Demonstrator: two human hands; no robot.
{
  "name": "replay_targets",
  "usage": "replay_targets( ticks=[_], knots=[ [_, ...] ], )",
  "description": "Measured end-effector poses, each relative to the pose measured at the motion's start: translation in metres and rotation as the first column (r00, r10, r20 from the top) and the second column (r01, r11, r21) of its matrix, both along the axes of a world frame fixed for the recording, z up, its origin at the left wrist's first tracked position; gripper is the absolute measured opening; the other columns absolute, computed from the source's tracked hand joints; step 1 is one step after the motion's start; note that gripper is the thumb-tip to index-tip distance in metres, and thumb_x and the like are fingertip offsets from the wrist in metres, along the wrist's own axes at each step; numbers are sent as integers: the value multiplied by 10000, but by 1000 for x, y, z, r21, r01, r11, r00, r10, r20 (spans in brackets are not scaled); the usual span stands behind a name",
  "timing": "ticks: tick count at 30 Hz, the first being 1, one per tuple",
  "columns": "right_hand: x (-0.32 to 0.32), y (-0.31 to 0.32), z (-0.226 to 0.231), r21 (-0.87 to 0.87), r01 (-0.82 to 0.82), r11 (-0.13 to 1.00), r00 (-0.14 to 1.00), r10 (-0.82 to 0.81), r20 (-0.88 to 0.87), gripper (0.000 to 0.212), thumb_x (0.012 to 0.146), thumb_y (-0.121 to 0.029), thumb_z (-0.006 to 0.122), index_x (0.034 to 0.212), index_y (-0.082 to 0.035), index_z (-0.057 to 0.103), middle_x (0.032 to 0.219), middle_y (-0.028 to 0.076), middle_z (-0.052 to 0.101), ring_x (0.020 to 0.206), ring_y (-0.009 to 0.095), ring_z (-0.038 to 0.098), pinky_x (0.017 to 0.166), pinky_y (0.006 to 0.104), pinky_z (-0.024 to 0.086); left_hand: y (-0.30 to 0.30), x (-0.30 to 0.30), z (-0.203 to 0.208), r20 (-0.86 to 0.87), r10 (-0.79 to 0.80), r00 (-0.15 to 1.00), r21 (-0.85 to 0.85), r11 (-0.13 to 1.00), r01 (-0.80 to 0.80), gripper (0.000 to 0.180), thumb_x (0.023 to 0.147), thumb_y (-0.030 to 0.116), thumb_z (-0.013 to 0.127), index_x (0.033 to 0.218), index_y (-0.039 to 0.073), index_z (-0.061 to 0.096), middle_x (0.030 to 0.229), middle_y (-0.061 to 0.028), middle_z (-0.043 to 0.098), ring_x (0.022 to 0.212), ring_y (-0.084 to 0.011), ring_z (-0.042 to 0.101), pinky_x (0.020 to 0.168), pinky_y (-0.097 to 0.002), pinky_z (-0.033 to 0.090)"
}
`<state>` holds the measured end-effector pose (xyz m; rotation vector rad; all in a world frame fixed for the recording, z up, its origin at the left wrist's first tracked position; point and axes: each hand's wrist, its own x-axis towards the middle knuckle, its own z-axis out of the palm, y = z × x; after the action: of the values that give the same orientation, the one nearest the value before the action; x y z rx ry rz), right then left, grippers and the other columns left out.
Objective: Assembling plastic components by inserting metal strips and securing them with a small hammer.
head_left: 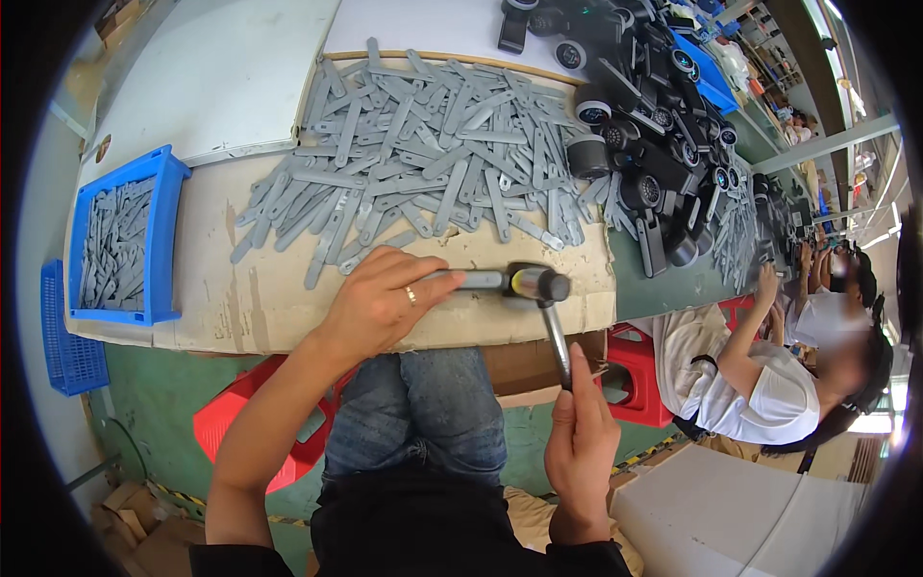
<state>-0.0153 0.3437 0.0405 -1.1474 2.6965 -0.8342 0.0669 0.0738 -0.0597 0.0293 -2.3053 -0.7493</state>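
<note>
My left hand (377,300), with a ring on one finger, is closed on one end of a flat grey strip (481,280) above the front of the cardboard-covered table. My right hand (582,438) is wrapped round the handle of a hammer (555,338) with a shiny metal shaft. Its dark head is at the strip's far right end, blurred a little; whether it touches the strip I cannot tell. Behind my hands lies a large pile of grey strips (413,144) like the held one.
Black parts with round ends (663,144) are heaped at the right. A blue bin (165,240) of strips stands at the left, near a blue basket (72,327). Red stools (639,380) stand below the table edge. At the far right sits a co-worker (760,385).
</note>
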Motion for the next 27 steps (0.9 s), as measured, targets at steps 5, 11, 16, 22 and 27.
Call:
replay_targets(
  ticks=[5, 11, 16, 22, 27],
  knots=[
    [-15, -10, 3, 67, 25, 997, 1000, -25, -7, 467, 1045, -71, 564, 1511, -54, 537, 827, 143, 603, 650, 302, 585, 578, 406, 469, 10, -10, 0, 3, 0, 1000, -59, 998, 0, 321, 814, 96, 822, 1132, 92, 778, 1034, -45, 726, 816, -228, 656, 750, -355, 509],
    [-14, -5, 3, -142, 49, 989, 998, -52, -20, 446, 1034, -40, 547, 1480, -49, 562, 894, 163, 655, 696, 317, 622, 615, 373, 498, 11, -9, -1, -2, 21, 1000, -98, 995, -21, 313, 821, 100, 798, 1133, 99, 776, 1030, -38, 719, 817, -218, 645, 744, -346, 500],
    [-28, -9, -5, 152, 23, 988, 1000, -23, -3, 465, 992, -13, 585, 1456, -50, 583, 890, 168, 667, 725, 334, 653, 604, 395, 509, 14, -12, -3, 7, 14, 1000, -99, 995, -13, 326, 811, 91, 795, 1137, 99, 775, 1039, -34, 717, 820, -218, 642, 752, -346, 499],
    [-31, -11, -11, 153, -17, 988, 996, 31, -86, 490, 972, -42, 637, 1457, -91, 595, 854, 139, 657, 655, 335, 637, 585, 425, 509, 13, -10, -3, 9, 21, 1000, -103, 994, -20, 332, 805, 84, 798, 1136, 95, 776, 1047, -38, 718, 830, -221, 645, 757, -345, 499],
    [-34, -6, 2, -194, 9, 981, 997, -24, -75, 446, 991, -40, 605, 1435, -81, 609, 845, 138, 646, 650, 335, 624, 593, 437, 514, 13, -10, -3, -6, 23, 1000, -74, 997, -24, 338, 803, 69, 790, 1140, 92, 778, 1054, -48, 721, 830, -222, 650, 757, -346, 504]
  ],
)
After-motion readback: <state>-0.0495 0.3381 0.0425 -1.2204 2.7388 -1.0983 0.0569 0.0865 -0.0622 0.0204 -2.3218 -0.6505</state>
